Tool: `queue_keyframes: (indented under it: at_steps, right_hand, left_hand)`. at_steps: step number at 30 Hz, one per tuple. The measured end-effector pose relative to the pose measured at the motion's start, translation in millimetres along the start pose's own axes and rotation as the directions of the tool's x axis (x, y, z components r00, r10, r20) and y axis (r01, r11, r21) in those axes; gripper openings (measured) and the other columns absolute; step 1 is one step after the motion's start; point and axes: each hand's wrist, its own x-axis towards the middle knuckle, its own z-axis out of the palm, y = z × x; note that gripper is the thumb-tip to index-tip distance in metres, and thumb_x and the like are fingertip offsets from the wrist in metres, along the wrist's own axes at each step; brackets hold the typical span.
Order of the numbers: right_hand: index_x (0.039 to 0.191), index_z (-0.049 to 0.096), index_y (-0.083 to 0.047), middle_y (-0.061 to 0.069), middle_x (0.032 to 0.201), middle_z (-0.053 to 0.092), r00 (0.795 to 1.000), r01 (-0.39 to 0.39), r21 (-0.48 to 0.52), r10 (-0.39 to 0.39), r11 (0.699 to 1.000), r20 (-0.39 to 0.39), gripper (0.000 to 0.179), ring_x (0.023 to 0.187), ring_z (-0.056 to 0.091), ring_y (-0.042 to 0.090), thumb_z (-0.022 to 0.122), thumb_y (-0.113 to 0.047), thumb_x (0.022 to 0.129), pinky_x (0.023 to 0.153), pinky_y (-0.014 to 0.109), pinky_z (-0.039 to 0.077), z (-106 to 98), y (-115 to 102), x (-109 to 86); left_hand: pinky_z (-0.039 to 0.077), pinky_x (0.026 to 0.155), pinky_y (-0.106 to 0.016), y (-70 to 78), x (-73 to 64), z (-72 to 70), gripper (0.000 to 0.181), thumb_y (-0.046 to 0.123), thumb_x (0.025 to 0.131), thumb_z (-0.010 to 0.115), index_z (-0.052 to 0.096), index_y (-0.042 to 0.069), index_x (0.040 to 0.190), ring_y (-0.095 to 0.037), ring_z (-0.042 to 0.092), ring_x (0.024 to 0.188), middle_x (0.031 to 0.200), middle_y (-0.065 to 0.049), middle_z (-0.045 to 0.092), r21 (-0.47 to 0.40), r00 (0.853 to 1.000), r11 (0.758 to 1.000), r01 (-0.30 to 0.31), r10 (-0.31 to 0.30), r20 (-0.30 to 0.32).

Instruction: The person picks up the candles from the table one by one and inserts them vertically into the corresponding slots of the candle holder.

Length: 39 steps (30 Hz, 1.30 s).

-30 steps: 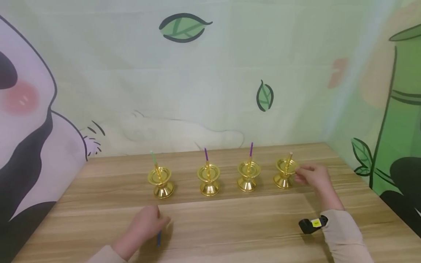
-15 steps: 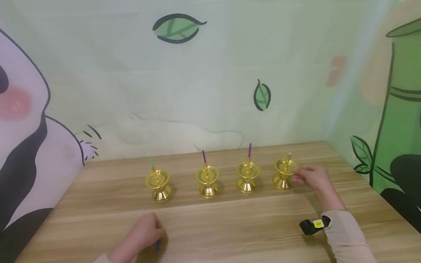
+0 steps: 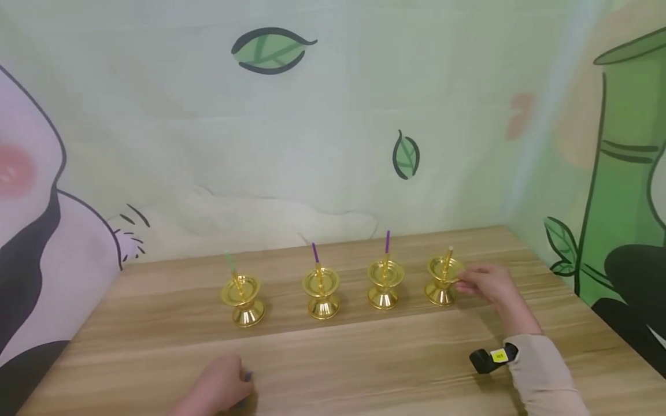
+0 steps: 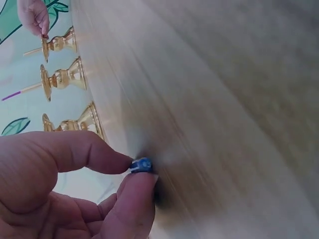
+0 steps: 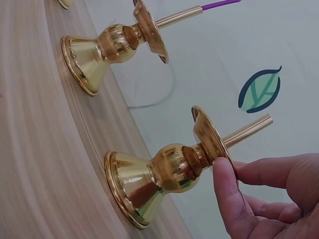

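Note:
At the front left of the table, my left hand (image 3: 215, 382) pinches a thin blue candle (image 4: 141, 165) between thumb and finger; the left wrist view shows the candle nearly end-on, most of it hidden. My right hand (image 3: 488, 282) grips the dish rim of the rightmost gold candle holder (image 5: 175, 167) between thumb and forefinger. That holder stands on its base with a bare tube rising from its dish. To its left, two holders carry thin purple candles (image 3: 387, 241), and the leftmost holder (image 3: 248, 312) carries a leaning pale green candle (image 3: 230, 262).
The wooden table (image 3: 333, 370) runs back to a printed cloth backdrop (image 3: 312, 144) with leaves, a panda and bamboo. The holders stand in a row across its rear half. A black wrist camera (image 3: 484, 360) sits at the right sleeve.
My left hand has drawn back toward the near edge with the blue candle, which now shows less. My right hand stays on the rightmost holder's rim. The head view has shifted slightly.

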Motion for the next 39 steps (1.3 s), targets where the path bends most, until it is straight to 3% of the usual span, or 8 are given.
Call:
queue_keyframes:
  at_steps: [3, 7, 14, 23, 32, 39]
  right_hand:
    - [0.121, 0.036, 0.03, -0.001, 0.07, 0.065, 1.0, -0.001, -0.005, 0.001, 1.0, 0.0, 0.04, 0.063, 0.066, 0.004, 0.05, 0.006, 0.092, 0.065, 0.017, 0.058, 1.8, -0.3, 1.4]
    - [0.124, 0.03, 0.031, -0.001, 0.071, 0.065, 1.0, -0.004, 0.0, 0.004, 1.0, 0.009, 0.045, 0.063, 0.066, 0.004, 0.049, 0.006, 0.092, 0.066, 0.018, 0.058, 1.4, 0.0, 1.9]
    - [0.131, 0.023, 0.029, -0.002, 0.074, 0.064, 0.999, -0.032, -0.037, 0.032, 0.999, 0.006, 0.053, 0.065, 0.066, 0.003, 0.05, 0.003, 0.093, 0.067, 0.018, 0.058, -0.7, -0.5, -1.1]
    - [0.13, 0.024, 0.03, -0.001, 0.073, 0.064, 0.999, -0.043, -0.042, 0.043, 0.998, 0.011, 0.052, 0.064, 0.066, 0.004, 0.05, 0.003, 0.093, 0.067, 0.019, 0.058, -0.1, -1.6, -1.3]
    - [0.131, 0.021, 0.03, -0.001, 0.073, 0.063, 0.999, -0.048, -0.03, 0.048, 0.998, 0.017, 0.054, 0.062, 0.066, 0.004, 0.049, 0.005, 0.093, 0.066, 0.018, 0.058, 1.6, -2.0, -2.2]
    - [0.134, 0.019, 0.028, -0.001, 0.076, 0.063, 0.998, -0.055, -0.063, 0.056, 0.997, 0.02, 0.056, 0.065, 0.066, 0.003, 0.049, 0.001, 0.094, 0.069, 0.018, 0.058, 0.6, -4.2, -2.2]
  left_hand:
    - [0.03, 0.044, -0.025, -3.1, 0.7, 2.6, 0.03, 0.001, 0.063, 0.066, 0.039, 0.011, 0.057, -0.014, 0.036, 0.047, 0.052, 0.001, 0.04, 0.062, 0.996, 0.995, -0.072, 0.075, -0.048]
    - [0.027, 0.043, -0.026, -4.6, 1.9, 4.8, 0.03, 0.0, 0.06, 0.065, 0.038, 0.012, 0.053, -0.014, 0.032, 0.047, 0.05, 0.002, 0.039, 0.12, 0.99, 0.985, -0.127, 0.134, -0.05]
    - [0.03, 0.046, -0.026, -4.1, -1.2, 4.7, 0.027, 0.001, 0.062, 0.067, 0.042, 0.01, 0.059, -0.016, 0.036, 0.051, 0.056, 0.0, 0.043, 0.094, 0.992, 0.988, -0.125, 0.127, -0.02]
    - [0.031, 0.045, -0.027, -1.9, -0.7, 3.3, 0.027, 0.005, 0.067, 0.07, 0.044, 0.009, 0.061, -0.015, 0.037, 0.051, 0.056, 0.0, 0.041, 0.096, 0.991, 0.989, -0.111, 0.118, -0.07]
    - [0.034, 0.046, -0.025, 16.8, 4.4, 2.2, 0.021, 0.006, 0.068, 0.069, 0.048, 0.011, 0.067, -0.013, 0.04, 0.054, 0.059, 0.002, 0.045, 0.02, 0.982, 0.989, -0.149, 0.151, -0.111]
    - [0.039, 0.048, -0.022, 44.1, 10.6, 0.9, 0.019, 0.0, 0.069, 0.066, 0.051, 0.009, 0.075, -0.011, 0.044, 0.058, 0.065, 0.002, 0.051, -0.077, 0.963, 0.968, -0.239, 0.226, -0.144]
